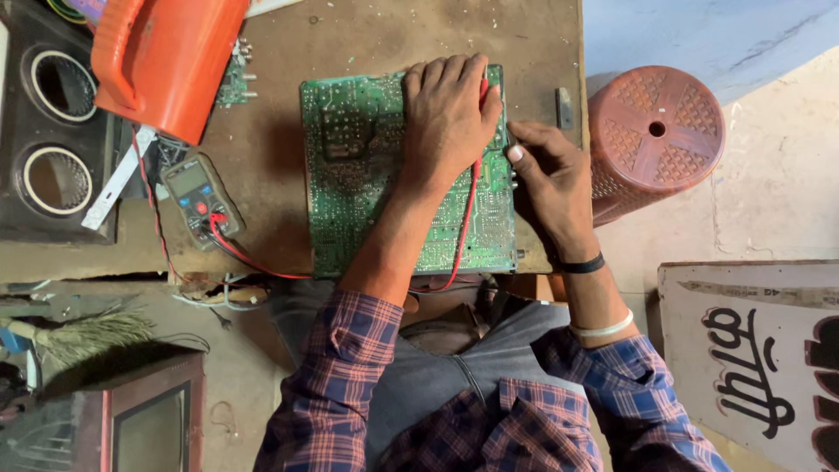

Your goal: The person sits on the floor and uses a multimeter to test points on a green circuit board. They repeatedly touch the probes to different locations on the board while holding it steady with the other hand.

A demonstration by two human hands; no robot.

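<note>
Our left hand (447,118) covered the upper right of the green circuit board (358,175), hiding the red probe's (483,90) tip. The orange casing (166,61) and speaker box (52,131) ran off the frame's edge; the multimeter's (199,199) display was too small to read.

An electronics repair workshop: a multimeter (197,197), speaker cabinet (52,122) and old television (149,419) crowd the worn bench (367,39).

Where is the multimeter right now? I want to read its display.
In the head view the multimeter lies on the workbench, left of the green circuit board, just below the orange container.
</note>
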